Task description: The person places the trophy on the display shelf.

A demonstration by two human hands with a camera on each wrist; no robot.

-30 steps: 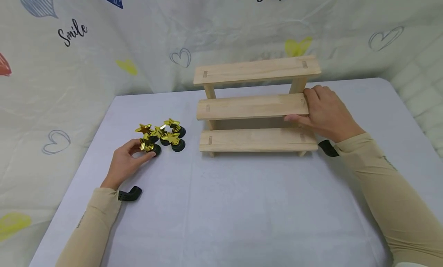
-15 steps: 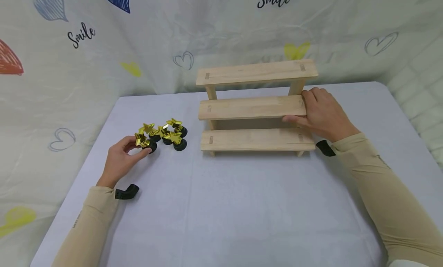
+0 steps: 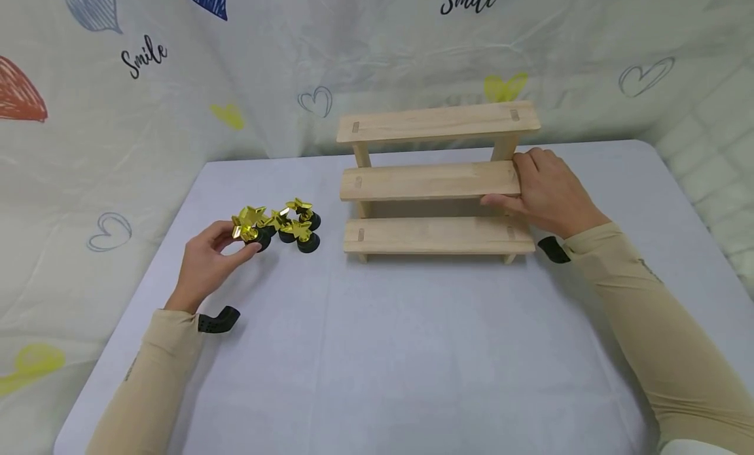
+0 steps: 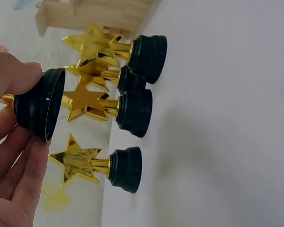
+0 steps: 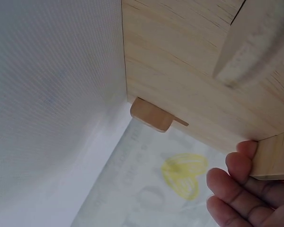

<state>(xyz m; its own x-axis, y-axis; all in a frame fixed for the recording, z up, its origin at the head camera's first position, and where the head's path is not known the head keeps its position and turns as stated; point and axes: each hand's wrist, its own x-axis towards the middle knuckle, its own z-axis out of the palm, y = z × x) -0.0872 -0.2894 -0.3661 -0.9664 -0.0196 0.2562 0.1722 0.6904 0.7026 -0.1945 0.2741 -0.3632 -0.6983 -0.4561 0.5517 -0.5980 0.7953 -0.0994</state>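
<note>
I have the left hand (image 3: 206,262), fingers (image 4: 26,175) pinched on the base of a trophy (image 4: 40,106), at the near left of four other trophies (image 4: 125,168) upright on the counter (image 3: 400,344); all are left of the shelf (image 3: 438,121). My right hand (image 3: 550,193) has its fingers curled round the right end of the middle step (image 3: 424,181).

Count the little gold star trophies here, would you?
5: one trophy held in the left hand, another trophy just beyond it, and three trophies bunched to its right, towards the wooden shelf. None seems hidden.
</note>
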